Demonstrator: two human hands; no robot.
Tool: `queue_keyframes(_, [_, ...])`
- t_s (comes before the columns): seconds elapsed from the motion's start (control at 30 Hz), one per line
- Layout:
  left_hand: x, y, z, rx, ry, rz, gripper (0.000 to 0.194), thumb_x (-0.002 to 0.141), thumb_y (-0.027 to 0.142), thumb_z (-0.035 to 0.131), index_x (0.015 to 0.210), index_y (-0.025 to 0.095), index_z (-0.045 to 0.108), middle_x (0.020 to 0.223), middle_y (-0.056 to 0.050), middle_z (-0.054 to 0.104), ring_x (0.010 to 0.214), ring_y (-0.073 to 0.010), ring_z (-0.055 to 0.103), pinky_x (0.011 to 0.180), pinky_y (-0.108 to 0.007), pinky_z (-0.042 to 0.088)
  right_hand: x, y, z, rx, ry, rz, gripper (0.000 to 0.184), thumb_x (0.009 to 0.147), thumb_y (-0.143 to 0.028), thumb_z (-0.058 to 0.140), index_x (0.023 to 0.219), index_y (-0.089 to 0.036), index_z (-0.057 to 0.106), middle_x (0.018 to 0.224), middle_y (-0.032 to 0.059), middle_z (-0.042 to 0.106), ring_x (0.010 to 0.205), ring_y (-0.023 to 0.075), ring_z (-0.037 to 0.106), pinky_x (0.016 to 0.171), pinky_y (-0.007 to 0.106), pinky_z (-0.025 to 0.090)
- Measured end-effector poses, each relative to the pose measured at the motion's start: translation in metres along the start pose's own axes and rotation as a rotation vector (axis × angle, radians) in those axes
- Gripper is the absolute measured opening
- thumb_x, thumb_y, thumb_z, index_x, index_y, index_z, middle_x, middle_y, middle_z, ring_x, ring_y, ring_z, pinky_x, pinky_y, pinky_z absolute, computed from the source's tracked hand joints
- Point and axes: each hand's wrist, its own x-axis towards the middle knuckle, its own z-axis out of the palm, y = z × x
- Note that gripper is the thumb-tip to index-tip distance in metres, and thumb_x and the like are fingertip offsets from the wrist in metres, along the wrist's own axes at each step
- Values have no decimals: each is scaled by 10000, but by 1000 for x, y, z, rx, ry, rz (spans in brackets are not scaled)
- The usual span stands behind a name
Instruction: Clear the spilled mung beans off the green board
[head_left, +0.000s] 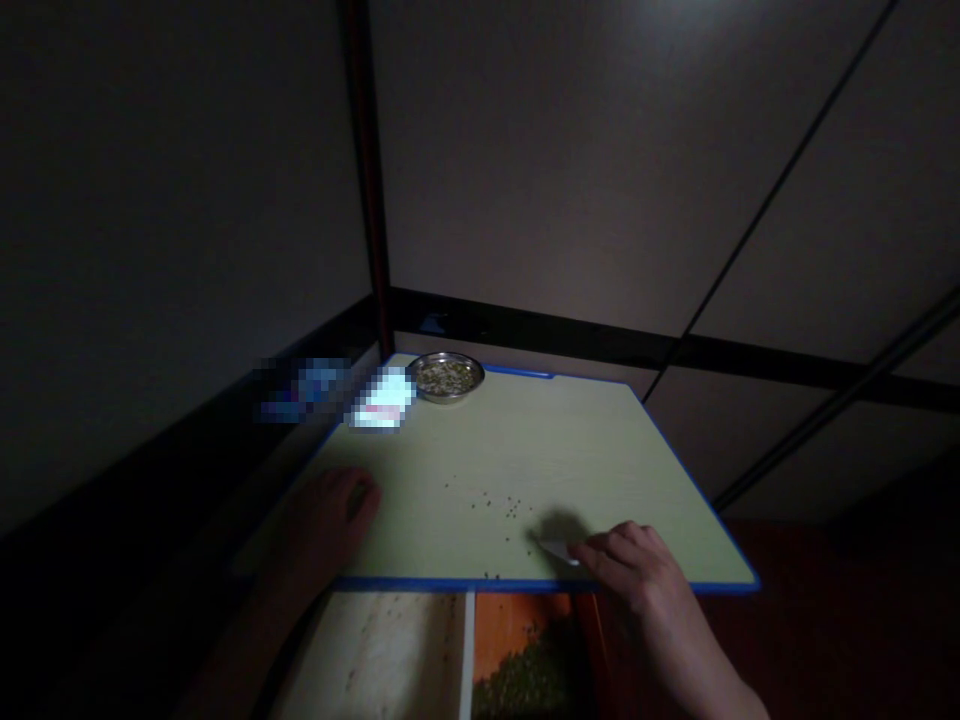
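Pinches 1 thin white scraper-like piece in the right hand, probably gripped at the near end so as to hold the free tip low over the blue-edged, pale green board. Aims that tip leftward, just beside the loose dark grains scattered across the near half. Cannot tell about contact between tip and board. Has 1 shallow steel bowl of mixed pale and green bits at the far left corner, perhaps for distance from the working area, with 1 bright, blurred rectangle just beside it. Has 1 white tray and, to its right, 1 orange container of green granules below the front edge, perhaps there for anything slipping off. Sets the left hand well apart from the right, half curled near the left edge, in shadow; cannot tell about anything in its grasp. Extends the right forearm from the lower right, palm down, knuckles up.
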Motion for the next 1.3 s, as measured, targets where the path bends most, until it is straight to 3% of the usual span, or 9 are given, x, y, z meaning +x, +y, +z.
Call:
queue_keyframes(0.37, [2,-2,1,6,8,-12,272,894,384,438,926,197,633,1016,-127,696,986,-275,640,917,-419,494,61,22,2,-247,-82,-24,403,889,-60,514,1217,-218,685,805,29,725,708,188,636,624,302,405])
queue_keyframes(0.5, [2,1,-1,-2,0,-18,268,896,376,429,910,200,630,989,-118,697,956,-273,646,895,-422,500,54,27,6,-220,-97,8,567,865,-81,481,1396,-254,577,824,24,717,606,161,630,553,279,391])
queue_keyframes(0.63, [1,2,-2,-12,2,-18,268,901,391,435,897,206,628,976,-110,695,941,-276,641,886,-428,499,34,27,-6,-51,-166,61,773,789,-44,461,1532,-243,395,943,60,725,688,174,667,632,275,463])
queue_keyframes(0.7, [0,3,-2,-10,1,-13,275,907,395,433,913,202,628,993,-114,696,950,-277,637,892,-429,495,22,31,-12,97,-168,150,746,806,-58,457,1530,-221,384,968,71,734,737,185,680,675,285,497])
queue_keyframes(0.77, [0,4,-3,0,-6,-15,283,911,399,430,926,199,629,1008,-118,695,956,-278,635,896,-428,492,8,36,-14,271,-79,294,555,870,-152,502,1424,-190,502,938,71,746,749,189,684,667,279,518])
queue_keyframes(0.87, [0,4,-3,21,-8,-16,269,908,396,436,922,207,628,1012,-111,696,965,-273,636,905,-417,489,-20,38,-6,424,208,533,262,867,-364,640,1045,-182,706,848,69,754,724,203,685,607,269,532])
queue_keyframes(0.93, [0,4,-2,25,-7,-9,258,904,392,445,922,210,627,1017,-106,695,980,-268,636,914,-406,485,-39,33,5,460,405,642,239,813,-420,712,876,-192,750,820,66,758,722,219,694,622,292,552])
queue_keyframes(1.03, [0,1,-1,11,-12,-9,280,905,404,448,942,198,634,1028,-114,691,989,-272,634,925,-408,482,-57,19,23,501,588,673,194,787,-389,747,841,-206,788,817,60,764,733,235,705,668,334,575])
queue_keyframes(1.3, [2,0,-2,11,-47,-24,309,910,424,445,969,186,632,1029,-122,671,1003,-273,614,938,-416,471,-48,-1,32,570,474,599,188,816,-206,631,977,-214,728,972,77,761,905,236,712,776,344,578])
